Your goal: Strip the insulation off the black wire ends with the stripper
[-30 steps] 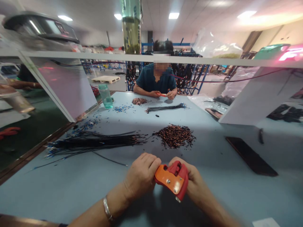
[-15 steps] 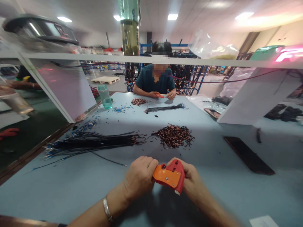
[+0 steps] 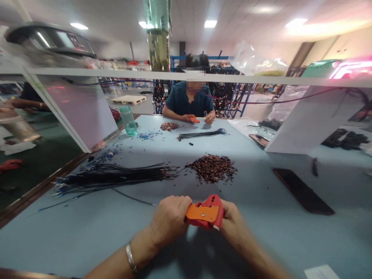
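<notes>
A red and orange wire stripper [image 3: 204,214] is held low over the near middle of the table, between both my hands. My left hand [image 3: 172,215] is closed around its left end, the thumb side against the orange plate. At the red right end, my right hand [image 3: 231,217] is closed too, its fingertips hidden behind the tool. Any wire in the jaws cannot be made out. Beyond the hands lies a heap of short black and copper-coloured pieces [image 3: 214,168]. To the left lies a bundle of black wires [image 3: 116,176] with blue-tipped ends, and a single wire [image 3: 132,197] has strayed from it.
A dark phone [image 3: 302,190] lies at right. Across the table, a person [image 3: 190,99] holds an orange-red tool near another wire bundle [image 3: 203,134]. A green bottle [image 3: 128,121] stands at far left. A white shelf [image 3: 116,72] spans the table above.
The wire stripper has tilted slightly, its red end sitting a little higher and more level. Both hands stay closed at it. The whole view has shifted slightly.
</notes>
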Motion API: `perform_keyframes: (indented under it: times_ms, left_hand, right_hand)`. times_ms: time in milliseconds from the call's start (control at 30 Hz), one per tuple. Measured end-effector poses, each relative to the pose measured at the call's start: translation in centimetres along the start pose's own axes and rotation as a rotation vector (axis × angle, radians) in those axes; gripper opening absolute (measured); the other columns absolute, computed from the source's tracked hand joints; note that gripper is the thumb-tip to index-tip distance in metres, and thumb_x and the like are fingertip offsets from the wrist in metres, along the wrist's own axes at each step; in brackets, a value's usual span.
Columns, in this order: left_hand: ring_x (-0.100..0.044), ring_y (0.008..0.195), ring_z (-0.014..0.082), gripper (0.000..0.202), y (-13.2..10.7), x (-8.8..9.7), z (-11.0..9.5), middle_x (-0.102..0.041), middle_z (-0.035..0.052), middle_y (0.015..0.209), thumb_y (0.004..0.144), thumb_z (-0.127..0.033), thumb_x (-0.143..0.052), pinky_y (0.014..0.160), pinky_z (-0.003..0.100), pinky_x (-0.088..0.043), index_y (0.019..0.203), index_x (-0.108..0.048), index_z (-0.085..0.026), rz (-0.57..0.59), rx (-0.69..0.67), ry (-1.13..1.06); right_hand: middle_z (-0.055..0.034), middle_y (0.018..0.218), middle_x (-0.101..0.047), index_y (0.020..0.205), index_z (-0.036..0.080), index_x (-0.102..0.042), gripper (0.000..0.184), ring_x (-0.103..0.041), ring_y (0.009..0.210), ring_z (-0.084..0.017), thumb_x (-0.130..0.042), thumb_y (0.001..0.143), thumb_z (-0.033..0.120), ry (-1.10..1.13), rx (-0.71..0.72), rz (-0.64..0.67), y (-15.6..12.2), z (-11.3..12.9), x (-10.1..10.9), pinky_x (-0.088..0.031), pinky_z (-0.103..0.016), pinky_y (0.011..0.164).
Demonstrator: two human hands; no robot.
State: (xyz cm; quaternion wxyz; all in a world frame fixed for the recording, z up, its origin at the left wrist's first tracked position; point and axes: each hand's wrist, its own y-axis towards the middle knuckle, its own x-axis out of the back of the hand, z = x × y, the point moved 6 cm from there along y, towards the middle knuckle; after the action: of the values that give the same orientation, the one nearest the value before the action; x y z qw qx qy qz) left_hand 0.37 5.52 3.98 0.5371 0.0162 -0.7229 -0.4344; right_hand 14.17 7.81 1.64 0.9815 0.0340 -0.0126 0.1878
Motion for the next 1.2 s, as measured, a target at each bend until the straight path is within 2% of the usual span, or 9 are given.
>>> perform_keyframes:
  times_ms: [200, 367, 567, 633, 733, 833, 933, 1033, 1200]
  left_hand:
    - [-0.053, 0.042, 0.0157, 0.038, 0.0, 0.1, 0.1, -0.057, 0.0006, 0.05, 0.098, -0.04, -0.038, 0.046, 0.031, -0.03, 0.068, -0.051, -0.02, -0.007, 0.005, -0.017]
    - [-0.053, 0.04, 0.0142, 0.028, -0.3, -0.5, 0.5, -0.059, 0.0004, 0.05, 0.091, -0.038, -0.054, 0.044, 0.028, -0.028, 0.069, -0.05, -0.021, 0.031, 0.036, -0.065]
    - [-0.055, 0.046, 0.0145, 0.019, -0.2, -0.6, 1.5, -0.062, 0.0009, 0.057, 0.086, -0.033, -0.057, 0.048, 0.026, -0.032, 0.072, -0.052, -0.021, 0.078, 0.125, -0.184]
    - [-0.055, 0.05, 0.0142, 0.011, 0.0, -0.2, 2.2, -0.063, 0.0005, 0.061, 0.085, -0.028, -0.055, 0.051, 0.025, -0.035, 0.077, -0.054, -0.021, 0.063, 0.211, -0.259]
    - [-0.054, 0.053, 0.0127, 0.005, 0.1, 0.3, 3.5, -0.061, -0.0015, 0.064, 0.084, -0.024, -0.054, 0.055, 0.024, -0.039, 0.082, -0.057, -0.021, 0.038, 0.421, -0.425]
    - [-0.058, 0.061, 0.0145, 0.011, 0.2, 0.3, 4.1, -0.061, 0.0002, 0.067, 0.084, -0.03, -0.057, 0.062, 0.026, -0.046, 0.078, -0.057, -0.02, 0.021, 0.624, -0.766]
    - [-0.062, 0.065, 0.0169, 0.017, 0.2, -0.1, 4.3, -0.064, 0.0015, 0.07, 0.081, -0.034, -0.063, 0.065, 0.03, -0.052, 0.083, -0.056, -0.019, -0.025, 0.829, -1.142]
    - [-0.063, 0.065, 0.0174, 0.023, -0.1, -0.5, 4.7, -0.064, 0.0004, 0.069, 0.074, -0.032, -0.07, 0.065, 0.031, -0.054, 0.085, -0.056, -0.018, -0.113, 1.005, -1.302]
    - [-0.064, 0.063, 0.0174, 0.03, -0.9, -1.9, 5.0, -0.063, -0.0014, 0.067, 0.068, -0.029, -0.074, 0.061, 0.031, -0.054, 0.087, -0.054, -0.017, -0.138, 1.199, -1.474]
  right_hand:
    - [-0.0013, 0.068, -0.064, 0.065, 0.014, -0.068, 0.018, -0.054, 0.064, -0.014, -0.07, 0.073, 0.031, 0.077, -0.062, -0.005, 0.1, 0.0, -0.3, -0.045, -0.023, 0.063]
    - [-0.002, 0.067, -0.065, 0.066, 0.015, -0.071, 0.028, -0.058, 0.067, -0.016, -0.079, 0.069, 0.042, 0.147, -0.067, 0.022, 0.2, -0.2, -0.4, -0.047, -0.025, 0.067]
    - [-0.0021, 0.072, -0.065, 0.074, 0.016, -0.069, 0.032, -0.058, 0.07, -0.017, -0.074, 0.074, 0.048, 0.147, -0.04, 0.047, 0.4, -0.1, -0.4, -0.047, -0.028, 0.073]
    - [-0.0009, 0.071, -0.062, 0.075, 0.017, -0.066, 0.03, -0.056, 0.068, -0.016, -0.069, 0.078, 0.047, 0.054, -0.012, 0.013, 0.5, 0.0, 0.2, -0.046, -0.026, 0.07]
    - [0.0003, 0.068, -0.058, 0.075, 0.018, -0.06, 0.027, -0.053, 0.065, -0.015, -0.062, 0.082, 0.044, -0.085, 0.013, -0.07, 0.7, 0.2, 1.7, -0.043, -0.024, 0.064]
    - [0.0017, 0.063, -0.057, 0.082, 0.018, -0.059, 0.025, -0.051, 0.058, -0.014, -0.058, 0.083, 0.043, -0.161, -0.003, -0.154, 0.8, 0.2, 3.6, -0.042, -0.024, 0.058]
    - [0.003, 0.058, -0.052, 0.083, 0.018, -0.062, 0.022, -0.048, 0.053, -0.013, -0.056, 0.083, 0.04, -0.308, -0.006, -0.218, 0.9, 0.1, 5.0, -0.039, -0.023, 0.052]
    - [0.0014, 0.06, -0.055, 0.08, 0.018, -0.063, 0.019, -0.051, 0.056, -0.014, -0.05, 0.087, 0.031, -0.527, 0.109, -0.181, 1.0, 0.1, 4.2, -0.041, -0.024, 0.055]
    - [-0.0059, 0.08, -0.068, 0.094, 0.018, -0.063, 0.024, -0.063, 0.069, -0.016, -0.04, 0.091, 0.015, -0.783, 0.374, -0.003, 0.5, -0.7, 0.7, -0.048, -0.025, 0.065]
